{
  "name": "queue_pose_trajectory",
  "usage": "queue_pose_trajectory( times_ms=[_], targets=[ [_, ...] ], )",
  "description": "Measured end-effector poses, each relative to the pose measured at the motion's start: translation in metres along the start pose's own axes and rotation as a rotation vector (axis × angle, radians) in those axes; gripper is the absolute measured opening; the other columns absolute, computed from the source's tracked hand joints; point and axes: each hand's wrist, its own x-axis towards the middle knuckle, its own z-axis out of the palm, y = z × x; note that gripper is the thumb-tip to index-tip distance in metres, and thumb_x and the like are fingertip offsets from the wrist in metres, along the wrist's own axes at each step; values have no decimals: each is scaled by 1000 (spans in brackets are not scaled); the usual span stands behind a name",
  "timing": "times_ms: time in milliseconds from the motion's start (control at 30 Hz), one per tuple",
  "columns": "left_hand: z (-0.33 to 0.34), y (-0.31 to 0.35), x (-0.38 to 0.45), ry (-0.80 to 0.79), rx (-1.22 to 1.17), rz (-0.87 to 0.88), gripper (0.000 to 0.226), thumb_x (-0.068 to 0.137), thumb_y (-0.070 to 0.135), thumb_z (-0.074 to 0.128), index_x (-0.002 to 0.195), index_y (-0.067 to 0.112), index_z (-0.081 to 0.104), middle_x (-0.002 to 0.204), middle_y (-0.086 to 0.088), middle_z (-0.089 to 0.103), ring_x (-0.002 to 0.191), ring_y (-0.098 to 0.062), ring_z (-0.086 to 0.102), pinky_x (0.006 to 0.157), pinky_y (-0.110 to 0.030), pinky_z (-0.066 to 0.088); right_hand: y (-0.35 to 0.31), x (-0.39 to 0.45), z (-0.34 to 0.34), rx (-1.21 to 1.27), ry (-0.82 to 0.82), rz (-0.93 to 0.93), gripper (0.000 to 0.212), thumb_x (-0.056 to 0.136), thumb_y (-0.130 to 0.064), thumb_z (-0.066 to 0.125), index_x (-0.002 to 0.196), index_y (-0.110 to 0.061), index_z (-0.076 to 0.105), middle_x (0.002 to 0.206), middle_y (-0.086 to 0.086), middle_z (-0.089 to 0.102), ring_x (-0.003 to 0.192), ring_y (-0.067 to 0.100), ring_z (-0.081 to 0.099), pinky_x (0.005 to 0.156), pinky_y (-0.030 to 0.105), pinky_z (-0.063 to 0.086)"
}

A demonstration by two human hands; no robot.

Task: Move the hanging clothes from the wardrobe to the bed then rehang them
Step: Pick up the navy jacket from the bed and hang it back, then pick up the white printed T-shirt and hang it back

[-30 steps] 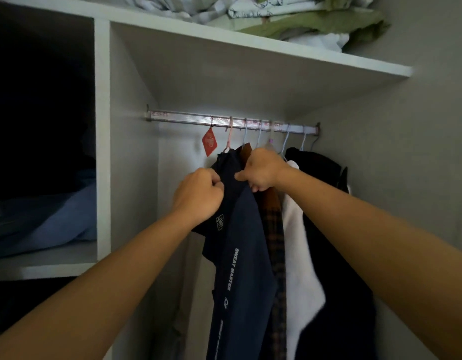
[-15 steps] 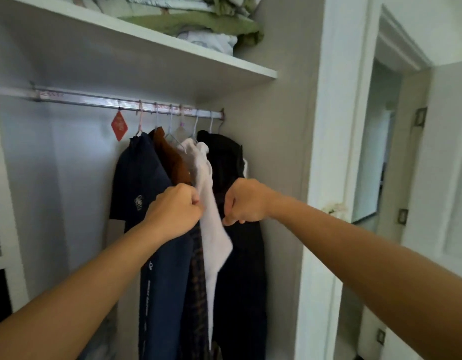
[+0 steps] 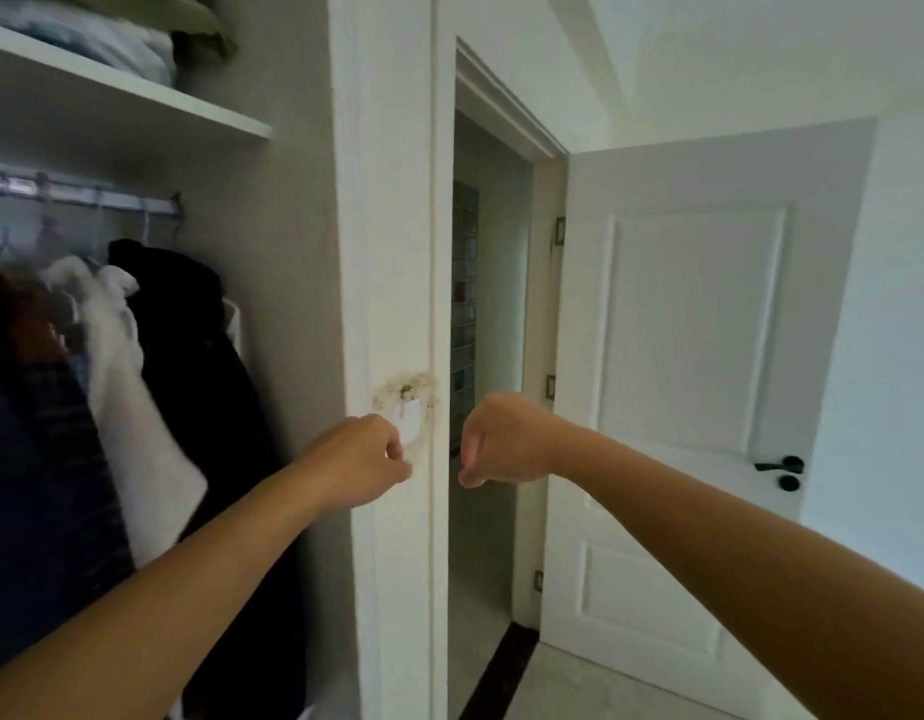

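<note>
Left grip: my left hand [image 3: 364, 462] is curled into a loose fist in front of the white wardrobe side panel [image 3: 392, 252]; thumb and forefinger meet, and nothing is visible between them.
Right grip: my right hand [image 3: 501, 441] is curled the same way, holding nothing, in front of the gap of the doorway [image 3: 480, 356].
Spacing: the two hands are level with each other and near, not touching.
Hanging clothes, location: on the rail [image 3: 86, 192] inside the wardrobe, at the left of the view, apart from both hands.
Hanging clothes, appearance: a black garment [image 3: 200, 356] hangs furthest right; a white garment [image 3: 132, 407], bunched at the top, is just beside it; a dark plaid garment [image 3: 70, 433] and a navy garment [image 3: 13, 511] follow to the left. All are motion-blurred.
Shelf [image 3: 127, 96]: above the rail, carrying folded bedding [image 3: 112, 39] in pale and green tones.
Panel mark: a chipped patch [image 3: 405, 402] on the side panel, just above my left hand.
Room door [image 3: 699, 381]: white, panelled, standing open, with a black lever handle [image 3: 779, 466].
</note>
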Motion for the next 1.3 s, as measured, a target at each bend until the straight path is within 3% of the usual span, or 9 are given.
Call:
queue_pose_trajectory(
  times_ms=[133, 300, 467, 600, 933, 1100, 1300],
  targets=[
    [38, 79, 4, -64, -38, 106, 15, 91, 37, 61, 85, 23, 67, 89, 6, 67, 79, -9, 63, 73, -30, 54, 69, -68, -12, -66, -46, 116, 29, 89, -34, 68, 101, -8, 73, 98, 5, 72, 94, 19, 67, 91, 37, 54],
    [85, 176, -4, -190, -83, 237, 22, 91, 36, 60, 83, 18, 69, 83, -4, 69, 76, -16, 67, 80, -39, 57, 143, -156, -33, -71, -28, 242, 30, 89, -33, 68, 108, -11, 72, 107, 1, 70, 101, 18, 63, 93, 33, 52],
    [127, 271, -12, -304, -119, 364, 24, 90, 38, 61, 82, 16, 67, 85, 1, 70, 83, -24, 69, 84, -40, 56, 211, -234, -43, -71, -28, 411, 31, 85, -37, 71, 105, -13, 73, 107, 0, 68, 101, 21, 62, 91, 37, 53],
    [160, 344, -19, -352, -123, 444, 18, 91, 39, 62, 97, 23, 67, 93, 8, 67, 85, -10, 63, 82, -33, 54, 258, -291, -48, -59, -50, 539, 34, 87, -37, 69, 103, -7, 72, 109, 6, 68, 103, 25, 62, 92, 41, 53],
    [230, 493, -18, -484, -92, 701, 24, 88, 39, 62, 102, 19, 66, 91, 7, 64, 87, -13, 62, 86, -35, 53, 359, -409, -51, 18, 48, 873, 23, 80, -34, 73, 97, -18, 73, 96, -2, 70, 89, 18, 65, 82, 34, 56],
    [268, 563, -6, -549, -124, 865, 27, 89, 41, 62, 107, 21, 63, 96, 8, 59, 91, -12, 60, 86, -32, 51, 403, -454, -50, 10, 37, 996, 28, 85, -33, 72, 105, -13, 72, 99, 1, 70, 90, 17, 62, 85, 29, 53],
    [314, 644, -5, -679, -125, 1065, 28, 90, 41, 63, 111, 22, 63, 100, 8, 58, 92, -9, 58, 82, -27, 49, 452, -510, -48, 58, 44, 1186, 29, 88, -32, 70, 109, -13, 70, 101, 2, 70, 95, 17, 65, 92, 35, 54]
  ],
)
